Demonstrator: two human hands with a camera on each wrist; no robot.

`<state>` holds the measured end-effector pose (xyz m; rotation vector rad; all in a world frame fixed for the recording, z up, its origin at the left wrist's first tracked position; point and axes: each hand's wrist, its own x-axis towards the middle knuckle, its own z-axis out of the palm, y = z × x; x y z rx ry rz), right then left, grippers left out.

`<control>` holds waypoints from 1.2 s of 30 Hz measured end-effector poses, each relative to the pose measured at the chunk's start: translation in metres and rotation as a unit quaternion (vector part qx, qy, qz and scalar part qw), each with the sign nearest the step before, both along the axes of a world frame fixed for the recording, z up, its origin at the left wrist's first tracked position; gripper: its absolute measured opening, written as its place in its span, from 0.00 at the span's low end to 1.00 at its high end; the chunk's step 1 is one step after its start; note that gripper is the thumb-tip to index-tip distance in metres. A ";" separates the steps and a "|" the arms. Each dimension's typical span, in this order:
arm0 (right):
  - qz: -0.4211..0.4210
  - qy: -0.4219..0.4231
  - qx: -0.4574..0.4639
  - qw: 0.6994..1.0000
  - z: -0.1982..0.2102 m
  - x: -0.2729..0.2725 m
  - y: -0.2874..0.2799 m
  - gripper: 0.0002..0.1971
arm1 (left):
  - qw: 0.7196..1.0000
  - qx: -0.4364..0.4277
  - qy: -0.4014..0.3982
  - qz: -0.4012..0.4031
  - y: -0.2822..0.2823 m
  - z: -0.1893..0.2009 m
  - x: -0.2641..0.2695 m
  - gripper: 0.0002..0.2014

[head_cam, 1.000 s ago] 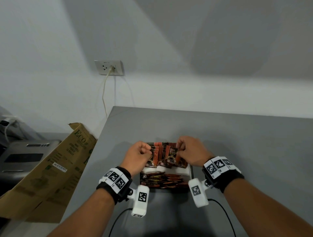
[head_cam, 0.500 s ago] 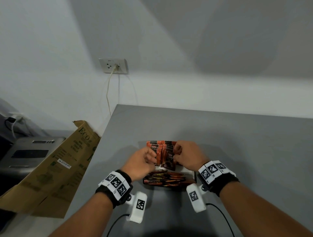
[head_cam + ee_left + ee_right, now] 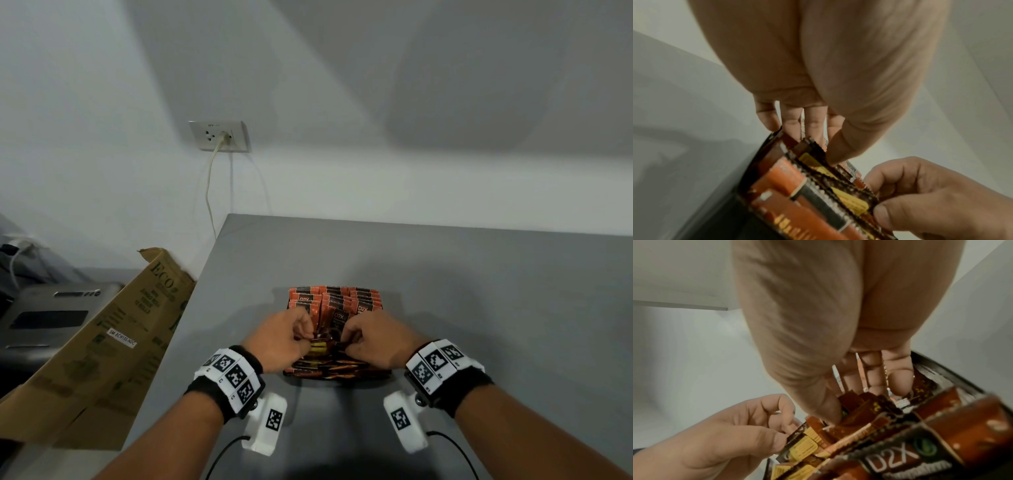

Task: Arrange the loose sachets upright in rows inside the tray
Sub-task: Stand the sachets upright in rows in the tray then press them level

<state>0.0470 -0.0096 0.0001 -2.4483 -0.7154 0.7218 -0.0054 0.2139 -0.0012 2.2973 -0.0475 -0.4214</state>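
Observation:
A black tray (image 3: 290, 373) sits on the grey table (image 3: 496, 308) in front of me. Orange and brown sachets (image 3: 337, 301) stand upright in rows in its far part. Several loose sachets (image 3: 337, 368) lie flat in its near part. My left hand (image 3: 305, 337) and right hand (image 3: 347, 339) meet over the middle of the tray. Together they pinch a few sachets, one with a yellow print (image 3: 320, 346). In the left wrist view the left hand (image 3: 813, 146) grips the sachet tops (image 3: 812, 155) between thumb and fingers. The right hand (image 3: 855, 400) does the same from the other side.
A flattened cardboard box (image 3: 102, 342) leans beyond the table's left edge, beside a grey machine (image 3: 51, 315). A wall socket (image 3: 219, 135) with a cable hangs above the table's far left corner. Bare table lies to the right of the tray and beyond it.
Both hands have drawn back from the upright rows toward me and dropped to the middle of the tray, where they now pinch sachets at the edge of the loose pile.

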 end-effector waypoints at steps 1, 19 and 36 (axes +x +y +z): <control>-0.001 -0.009 0.002 1.000 0.000 0.000 0.000 0.09 | 1.000 -0.003 0.000 0.000 0.000 0.000 0.000 0.11; -0.005 -0.032 0.004 0.999 -0.006 -0.006 0.000 0.15 | 0.994 0.071 -0.074 -0.045 -0.002 -0.010 -0.004 0.11; 0.003 -0.109 -0.011 0.994 -0.003 -0.008 0.000 0.14 | 0.983 -0.083 -0.105 0.129 0.006 0.000 -0.006 0.15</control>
